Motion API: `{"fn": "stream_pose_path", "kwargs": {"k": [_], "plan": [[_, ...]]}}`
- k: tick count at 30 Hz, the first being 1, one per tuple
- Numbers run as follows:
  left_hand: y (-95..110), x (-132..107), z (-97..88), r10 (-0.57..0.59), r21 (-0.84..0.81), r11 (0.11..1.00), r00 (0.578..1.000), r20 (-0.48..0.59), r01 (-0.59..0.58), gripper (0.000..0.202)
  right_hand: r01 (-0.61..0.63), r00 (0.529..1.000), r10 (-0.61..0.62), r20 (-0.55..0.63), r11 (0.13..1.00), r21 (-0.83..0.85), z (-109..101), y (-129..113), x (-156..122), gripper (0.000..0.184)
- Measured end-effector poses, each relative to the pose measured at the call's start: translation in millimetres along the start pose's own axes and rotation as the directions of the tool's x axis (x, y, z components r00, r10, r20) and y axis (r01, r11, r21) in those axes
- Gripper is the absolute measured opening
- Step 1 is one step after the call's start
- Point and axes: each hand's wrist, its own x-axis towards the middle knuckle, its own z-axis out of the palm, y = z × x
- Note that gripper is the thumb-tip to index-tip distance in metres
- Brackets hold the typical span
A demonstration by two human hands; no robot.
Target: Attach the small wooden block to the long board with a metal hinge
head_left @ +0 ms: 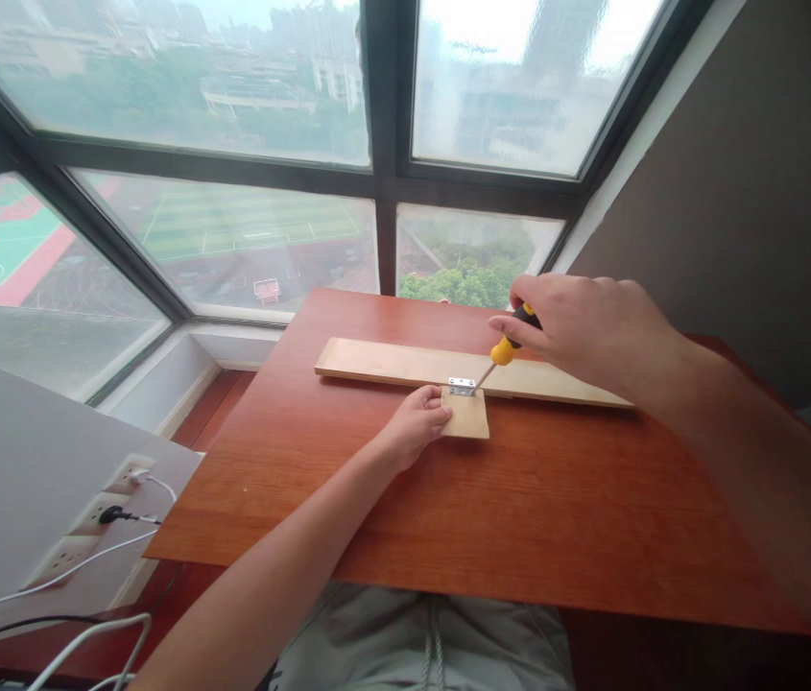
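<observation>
My right hand (578, 321) is closed round the handle of a yellow and black screwdriver (502, 351). Its shaft slants down to the left, and the tip meets the right side of a small silver hinge (461, 387). The hinge joins a small square wooden piece (468, 418) to the near edge of a long pale wooden board (391, 361). With fingers and thumb, my left hand (417, 422) pinches the left edge of the small piece beside the hinge. My right hand and forearm cover part of the board's right end.
The boards lie on a reddish-brown wooden table (290, 499). Large windows (247, 230) stand behind it, and a dark wall (736, 211) is at the right. At the lower left are wall sockets (99, 513) with plugs and several cables (52, 581).
</observation>
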Motion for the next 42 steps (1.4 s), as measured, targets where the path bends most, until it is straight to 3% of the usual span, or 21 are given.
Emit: {"fn": "stream_pose_path", "kwargs": {"k": [8,14,20,30,42], "plan": [[0.9,-0.3,0.1,0.0,0.015,1.0,1.0,0.011,0.0,0.026,0.218,0.969,-0.245,0.038,0.916,0.336,3.3,13.8,3.8,0.028],[3.0,-1.4,1.1,-0.008,0.014,1.0,1.0,0.002,0.008,0.026,0.038,0.999,-0.036,-0.026,0.997,0.068,2.5,1.3,0.2,0.034],[2.3,-0.4,2.9,-0.014,0.048,0.999,1.0,-0.016,0.015,0.024,0.161,0.986,-0.168,0.005,0.956,0.245,-0.7,6.7,-4.0,0.025],[5.0,-2.9,5.5,-0.035,0.076,0.996,0.999,-0.033,0.037,0.026,0.111,0.994,-0.103,-0.048,0.964,0.243,-8.5,13.3,0.3,0.028],[4.5,-1.9,5.1,-0.03,0.076,0.997,0.999,-0.034,0.033,0.023,0.2,0.978,-0.169,-0.123,0.928,0.315,-7.0,2.1,2.0,0.02]]}}
